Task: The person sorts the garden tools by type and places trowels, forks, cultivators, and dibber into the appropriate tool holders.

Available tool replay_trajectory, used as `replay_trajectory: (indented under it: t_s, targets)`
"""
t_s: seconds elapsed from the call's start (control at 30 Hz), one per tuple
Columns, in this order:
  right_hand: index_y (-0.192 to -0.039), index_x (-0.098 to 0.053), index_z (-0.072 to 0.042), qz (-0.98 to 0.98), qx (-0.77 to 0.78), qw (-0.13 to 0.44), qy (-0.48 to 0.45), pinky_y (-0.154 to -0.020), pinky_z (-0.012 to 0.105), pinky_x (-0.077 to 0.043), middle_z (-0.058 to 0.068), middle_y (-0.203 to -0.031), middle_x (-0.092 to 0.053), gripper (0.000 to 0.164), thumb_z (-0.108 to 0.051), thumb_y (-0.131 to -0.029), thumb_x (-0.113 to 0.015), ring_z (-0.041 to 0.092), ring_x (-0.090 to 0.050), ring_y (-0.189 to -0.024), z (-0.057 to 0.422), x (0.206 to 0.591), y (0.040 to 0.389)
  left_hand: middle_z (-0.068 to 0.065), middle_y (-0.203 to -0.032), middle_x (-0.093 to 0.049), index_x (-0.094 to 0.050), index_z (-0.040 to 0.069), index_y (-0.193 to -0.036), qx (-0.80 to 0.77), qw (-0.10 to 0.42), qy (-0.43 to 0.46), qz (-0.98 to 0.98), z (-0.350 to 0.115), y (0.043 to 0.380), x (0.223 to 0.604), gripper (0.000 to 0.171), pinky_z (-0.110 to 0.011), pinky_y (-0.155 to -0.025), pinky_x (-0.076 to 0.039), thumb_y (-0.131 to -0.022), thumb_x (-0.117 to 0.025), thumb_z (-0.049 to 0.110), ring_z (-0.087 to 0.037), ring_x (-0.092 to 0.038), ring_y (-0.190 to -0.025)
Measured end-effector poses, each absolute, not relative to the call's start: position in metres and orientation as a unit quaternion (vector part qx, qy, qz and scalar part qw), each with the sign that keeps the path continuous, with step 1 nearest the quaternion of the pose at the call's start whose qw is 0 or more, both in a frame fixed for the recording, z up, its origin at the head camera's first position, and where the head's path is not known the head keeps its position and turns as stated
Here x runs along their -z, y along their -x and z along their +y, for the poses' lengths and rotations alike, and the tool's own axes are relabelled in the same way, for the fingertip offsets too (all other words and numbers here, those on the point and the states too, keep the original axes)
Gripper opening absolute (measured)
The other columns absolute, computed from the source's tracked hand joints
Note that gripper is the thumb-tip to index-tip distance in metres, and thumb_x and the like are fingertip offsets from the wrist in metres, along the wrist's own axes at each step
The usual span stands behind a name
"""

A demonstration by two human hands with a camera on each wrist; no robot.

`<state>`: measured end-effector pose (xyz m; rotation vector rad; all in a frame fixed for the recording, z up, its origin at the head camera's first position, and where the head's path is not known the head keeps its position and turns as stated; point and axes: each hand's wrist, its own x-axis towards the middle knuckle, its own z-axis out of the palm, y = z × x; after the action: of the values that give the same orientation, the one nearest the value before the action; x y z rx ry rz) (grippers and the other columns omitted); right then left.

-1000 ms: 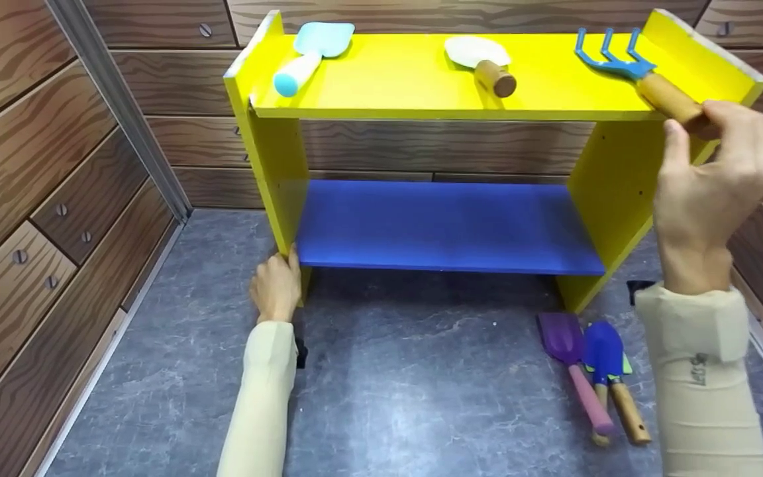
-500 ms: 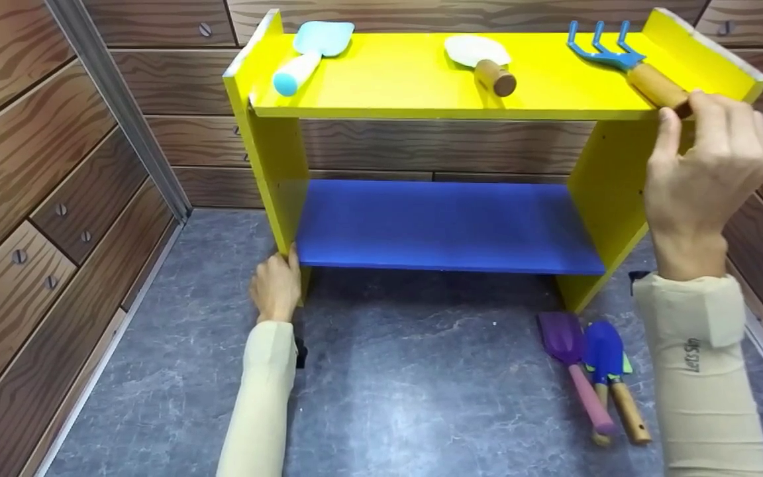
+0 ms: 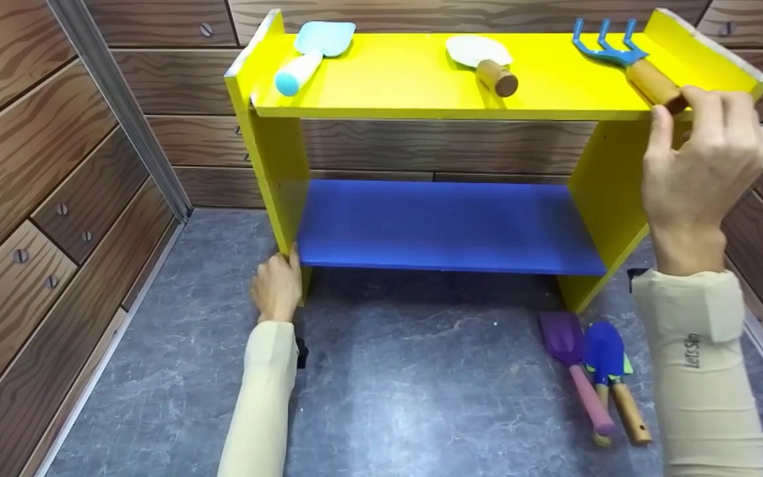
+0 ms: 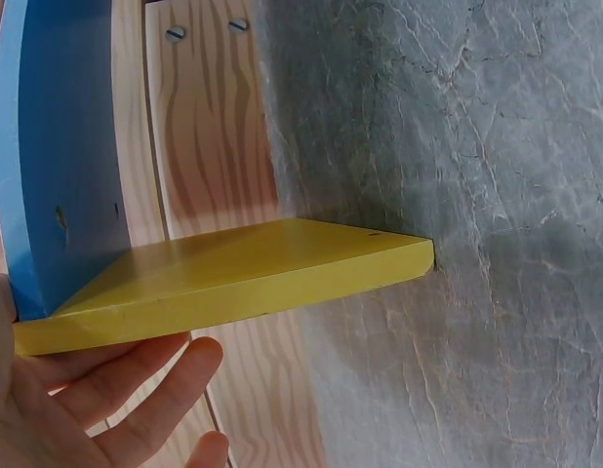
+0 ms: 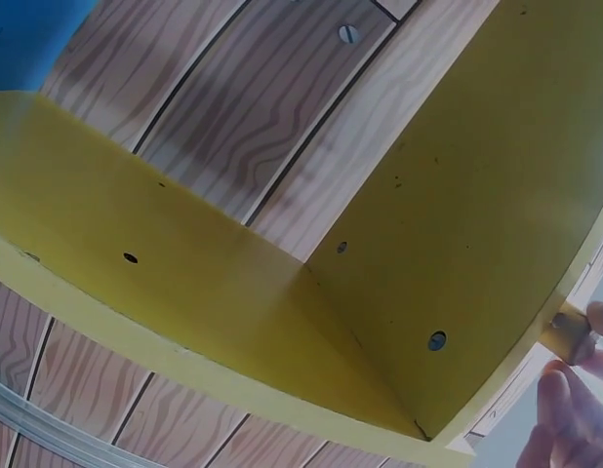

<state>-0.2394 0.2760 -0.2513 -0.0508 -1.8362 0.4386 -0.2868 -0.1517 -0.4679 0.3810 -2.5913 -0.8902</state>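
Observation:
My right hand [image 3: 703, 156] pinches the butt of the wooden handle of a blue three-pronged hand rake [image 3: 656, 83]. The rake lies at the right end of the yellow top of a shelf unit [image 3: 395, 79], prongs towards the back. In the right wrist view, thumb and fingers hold the handle end [image 5: 567, 334] at the board's edge. My left hand [image 3: 277, 286] grips the unit's left side panel [image 4: 253, 292] beside the blue lower shelf [image 3: 448, 225]. A light-blue scoop [image 3: 315, 50] and a white trowel [image 3: 481, 53] with a brown handle also lie on top.
On the grey floor [image 3: 381, 397] by the unit's right foot lie a purple shovel [image 3: 563, 341], a blue trowel [image 3: 605, 344] and a partly hidden green tool [image 3: 628, 366]. Wood-patterned panels [image 3: 57, 232] enclose the left, back and right.
My right hand has moved a little left and towards the back with the rake, whose handle has come further onto the top board. The left hand has stayed on the side panel.

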Motion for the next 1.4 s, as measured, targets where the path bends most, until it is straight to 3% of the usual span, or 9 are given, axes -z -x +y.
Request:
replay_trajectory:
  t_s: [0.2, 0.5, 0.57, 0.63, 0.73, 0.8, 0.97, 1.1, 1.4]
  targets:
    - [-0.119, -0.069, 0.004, -0.784, -0.198, 0.588, 0.022, -0.087, 0.051, -0.047, 0.028, -0.105, -0.065, 0.039, -0.030, -0.100, -0.064, 0.045, -0.061, -0.096, 0.277, 0.255, 0.239, -0.030, -0.085, -0.069, -0.063, -0.002, -0.076, 0.315, 0.189, -0.136, -0.920, -0.152, 0.287, 0.467, 0.052, -0.061, -0.068, -0.049, -0.108, -0.048, 0.037, -0.051, -0.068, -0.079]
    - [-0.122, -0.067, 0.005, -0.773, -0.220, 0.594, 0.034, -0.089, 0.039, -0.046, 0.027, -0.104, -0.063, 0.041, -0.029, -0.097, -0.067, 0.041, -0.060, -0.094, 0.278, 0.264, 0.234, -0.030, -0.087, -0.070, -0.065, -0.002, -0.078, 0.316, 0.185, -0.141, -0.920, -0.153, 0.286, 0.469, 0.052, -0.061, -0.070, -0.049, -0.108, -0.048, 0.037, -0.051, -0.068, -0.081]
    - [-0.120, -0.068, 0.005, -0.771, -0.226, 0.595, 0.036, -0.088, 0.036, -0.046, 0.021, -0.101, -0.063, 0.039, -0.026, -0.096, -0.068, 0.040, -0.060, -0.092, 0.279, 0.266, 0.232, -0.029, -0.086, -0.070, -0.064, -0.002, -0.077, 0.319, 0.184, -0.138, -0.920, -0.153, 0.286, 0.468, 0.052, -0.060, -0.070, -0.049, -0.108, -0.048, 0.037, -0.051, -0.068, -0.080]
    - [-0.117, -0.069, 0.005, -0.766, -0.231, 0.598, 0.040, -0.087, 0.034, -0.045, 0.005, -0.097, -0.061, 0.036, -0.024, -0.095, -0.069, 0.038, -0.060, -0.091, 0.281, 0.268, 0.230, -0.030, -0.086, -0.070, -0.064, -0.002, -0.077, 0.322, 0.183, -0.135, -0.919, -0.153, 0.286, 0.468, 0.053, -0.061, -0.070, -0.049, -0.108, -0.047, 0.037, -0.051, -0.068, -0.080]
    - [-0.112, -0.070, 0.006, -0.763, -0.235, 0.600, 0.050, -0.085, 0.033, -0.042, -0.014, -0.096, -0.049, 0.033, -0.023, -0.095, -0.070, 0.035, -0.057, -0.088, 0.283, 0.272, 0.227, -0.029, -0.086, -0.070, -0.064, -0.001, -0.077, 0.324, 0.180, -0.133, -0.919, -0.152, 0.287, 0.467, 0.053, -0.060, -0.070, -0.049, -0.108, -0.046, 0.038, -0.051, -0.068, -0.080]
    - [-0.110, -0.070, 0.007, -0.767, -0.233, 0.595, 0.056, -0.086, 0.035, -0.040, -0.010, -0.094, -0.053, 0.034, -0.023, -0.095, -0.069, 0.036, -0.055, -0.091, 0.283, 0.275, 0.224, -0.029, -0.086, -0.070, -0.064, -0.001, -0.077, 0.322, 0.181, -0.133, -0.919, -0.152, 0.287, 0.467, 0.052, -0.061, -0.069, -0.049, -0.108, -0.047, 0.037, -0.051, -0.068, -0.080]
    - [-0.110, -0.069, 0.009, -0.788, -0.224, 0.571, 0.057, -0.091, 0.044, -0.040, 0.027, -0.102, -0.064, 0.033, -0.021, -0.096, -0.069, 0.045, -0.055, -0.102, 0.284, 0.283, 0.215, -0.029, -0.085, -0.070, -0.065, -0.002, -0.077, 0.316, 0.189, -0.132, -0.920, -0.152, 0.287, 0.467, 0.052, -0.061, -0.068, -0.049, -0.108, -0.048, 0.036, -0.051, -0.068, -0.079]
    - [-0.110, -0.068, 0.010, -0.796, -0.229, 0.557, 0.057, -0.092, 0.050, -0.041, 0.029, -0.104, -0.065, 0.030, -0.016, -0.095, -0.069, 0.047, -0.055, -0.103, 0.283, 0.288, 0.209, -0.031, -0.090, -0.070, -0.066, -0.004, -0.081, 0.314, 0.188, -0.133, -0.921, -0.152, 0.287, 0.467, 0.052, -0.062, -0.070, -0.049, -0.108, -0.047, 0.036, -0.052, -0.068, -0.082]
    - [-0.109, -0.068, 0.011, -0.808, -0.243, 0.532, 0.069, -0.089, 0.052, -0.040, 0.028, -0.101, -0.065, 0.027, -0.009, -0.092, -0.072, 0.046, -0.055, -0.099, 0.288, 0.303, 0.202, -0.032, -0.090, -0.069, -0.067, -0.005, -0.082, 0.317, 0.180, -0.139, -0.921, -0.151, 0.287, 0.467, 0.052, -0.062, -0.070, -0.049, -0.108, -0.048, 0.037, -0.053, -0.067, -0.083]
